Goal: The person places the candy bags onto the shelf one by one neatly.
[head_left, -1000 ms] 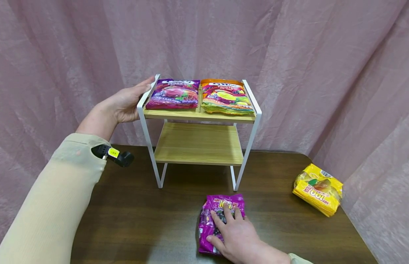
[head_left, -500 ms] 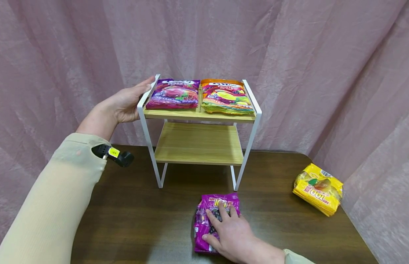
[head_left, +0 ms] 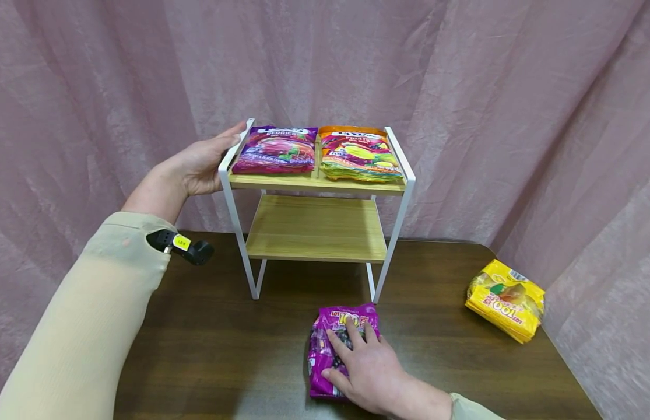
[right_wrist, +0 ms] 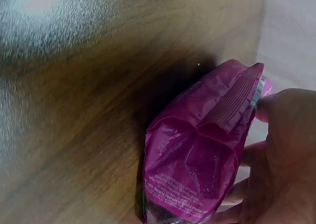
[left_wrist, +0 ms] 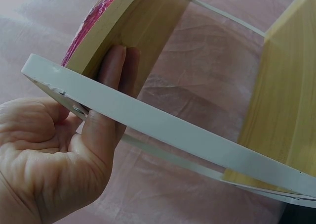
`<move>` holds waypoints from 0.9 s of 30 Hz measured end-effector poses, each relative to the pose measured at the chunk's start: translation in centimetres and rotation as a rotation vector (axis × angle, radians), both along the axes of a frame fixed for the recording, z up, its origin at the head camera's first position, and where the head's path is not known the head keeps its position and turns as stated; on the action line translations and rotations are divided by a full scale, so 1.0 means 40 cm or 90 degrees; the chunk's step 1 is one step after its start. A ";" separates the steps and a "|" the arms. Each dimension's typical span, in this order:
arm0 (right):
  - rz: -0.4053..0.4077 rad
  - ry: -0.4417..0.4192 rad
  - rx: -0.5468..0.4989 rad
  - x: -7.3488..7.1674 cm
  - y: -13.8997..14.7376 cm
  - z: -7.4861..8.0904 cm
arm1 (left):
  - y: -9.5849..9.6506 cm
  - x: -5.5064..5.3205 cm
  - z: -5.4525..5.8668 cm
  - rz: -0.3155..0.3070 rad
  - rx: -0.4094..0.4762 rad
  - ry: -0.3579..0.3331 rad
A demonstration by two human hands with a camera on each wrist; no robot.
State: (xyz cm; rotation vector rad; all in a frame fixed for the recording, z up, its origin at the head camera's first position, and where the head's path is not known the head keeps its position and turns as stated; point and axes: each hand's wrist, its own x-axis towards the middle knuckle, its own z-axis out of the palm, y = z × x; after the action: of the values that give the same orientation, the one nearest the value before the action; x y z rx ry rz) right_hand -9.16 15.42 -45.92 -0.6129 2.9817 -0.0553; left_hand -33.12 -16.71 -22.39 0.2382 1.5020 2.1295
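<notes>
My left hand grips the upper left side of a small two-tier shelf with a white frame and wooden boards. In the left wrist view, fingers pass behind the white side bar and reach beneath the upper board. My right hand lies with spread, fairly straight fingers on a purple candy bag marked "100", on the table in front of the shelf. The right wrist view shows the bag's crimped end and that hand along its side.
A purple berries bag and an orange fruits bag lie side by side on the upper tier. A yellow candy bag lies near the right edge of the brown table. Pink curtains hang behind.
The purple candy bag has slid a little to the left under my right hand, then slightly away from me. My left hand and the shelf have barely moved.
</notes>
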 end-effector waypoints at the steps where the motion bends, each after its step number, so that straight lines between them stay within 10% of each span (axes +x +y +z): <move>1: -0.002 -0.009 -0.007 0.002 0.002 0.002 | 0.000 0.000 0.000 0.001 -0.001 0.000; 15: -0.052 -0.208 -0.374 -0.019 0.098 0.084 | 0.003 -0.001 -0.001 -0.010 0.008 0.001; 27: -0.272 -0.349 -0.763 -0.018 0.159 0.100 | -0.003 0.000 0.000 -0.012 0.009 0.003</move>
State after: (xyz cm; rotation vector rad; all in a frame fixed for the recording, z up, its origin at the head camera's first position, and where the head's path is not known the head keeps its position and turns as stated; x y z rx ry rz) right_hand -9.88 21.79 -41.91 0.0448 2.1872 -1.7476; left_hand -33.12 -16.83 -22.39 0.2607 1.4827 2.1261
